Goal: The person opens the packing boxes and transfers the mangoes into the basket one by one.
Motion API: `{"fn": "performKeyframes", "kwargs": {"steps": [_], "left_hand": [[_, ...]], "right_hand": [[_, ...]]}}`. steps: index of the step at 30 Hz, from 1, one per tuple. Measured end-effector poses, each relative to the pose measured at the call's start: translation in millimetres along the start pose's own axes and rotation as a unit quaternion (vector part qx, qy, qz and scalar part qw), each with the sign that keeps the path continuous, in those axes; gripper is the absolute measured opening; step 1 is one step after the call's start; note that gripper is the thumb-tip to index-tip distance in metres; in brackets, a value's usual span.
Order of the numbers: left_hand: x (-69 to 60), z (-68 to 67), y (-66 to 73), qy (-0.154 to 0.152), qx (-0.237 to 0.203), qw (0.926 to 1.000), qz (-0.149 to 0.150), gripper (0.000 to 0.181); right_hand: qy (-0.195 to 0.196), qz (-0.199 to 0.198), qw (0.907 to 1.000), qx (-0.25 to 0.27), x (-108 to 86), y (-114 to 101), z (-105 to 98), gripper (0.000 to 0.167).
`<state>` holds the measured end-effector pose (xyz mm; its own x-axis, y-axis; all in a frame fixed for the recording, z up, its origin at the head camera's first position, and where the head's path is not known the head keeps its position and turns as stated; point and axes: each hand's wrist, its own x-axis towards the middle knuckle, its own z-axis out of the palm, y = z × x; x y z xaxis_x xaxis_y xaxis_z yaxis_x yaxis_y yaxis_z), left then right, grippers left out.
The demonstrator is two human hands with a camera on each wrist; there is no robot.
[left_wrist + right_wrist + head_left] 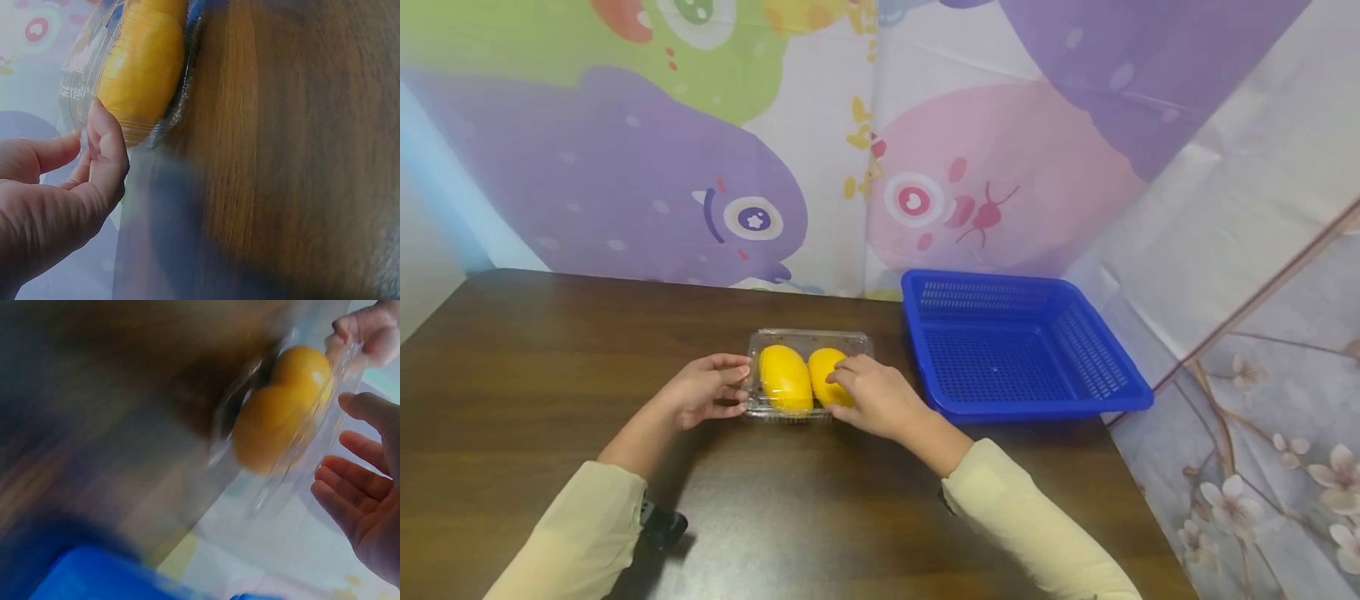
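The box (797,338) is resting on the counter (820,508), its long axis running left to right. The left hand (703,390) is pinching the box's left edge. The right hand (880,398) is reaching over its right end, fingers loosely apart, contact unclear. Inside the box, the left fruit (785,379) and right fruit (824,371) are lying side by side, the latter nearer the right hand.

I count one clear plastic container (808,335) and two yellow fruits (786,379) inside it. I have two grips: one left grip (709,390) at the container's left edge, one right grip (876,396) at its right side. Two pale sleeves (572,525) show on its near side. One blue basket (1037,411) stands right of the container, one brown surface (775,500) lies beneath it, at least three round cartoon eyes (754,218) behind it.
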<state>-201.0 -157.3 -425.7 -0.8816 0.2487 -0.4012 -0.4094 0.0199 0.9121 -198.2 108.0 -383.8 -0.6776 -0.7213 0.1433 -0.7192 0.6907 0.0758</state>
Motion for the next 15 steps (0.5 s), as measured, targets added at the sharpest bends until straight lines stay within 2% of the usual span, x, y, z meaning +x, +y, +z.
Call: {"fn": "performKeyframes", "kwargs": {"steps": [7, 15], "left_hand": [[-1.8, -0.1, 2.0, -0.001, 0.010, 0.9999, -0.006, 0.043], [-4.0, -1.0, 3.2, 0.001, 0.017, 0.9998, -0.006, 0.043]], "right_hand": [[-0.023, 0.025, 0.9989, 0.033, -17.8, 20.1, 0.3, 0.041], [-0.007, -0.021, 0.9983, 0.053, -22.8, 26.4, 3.7, 0.045]]}}
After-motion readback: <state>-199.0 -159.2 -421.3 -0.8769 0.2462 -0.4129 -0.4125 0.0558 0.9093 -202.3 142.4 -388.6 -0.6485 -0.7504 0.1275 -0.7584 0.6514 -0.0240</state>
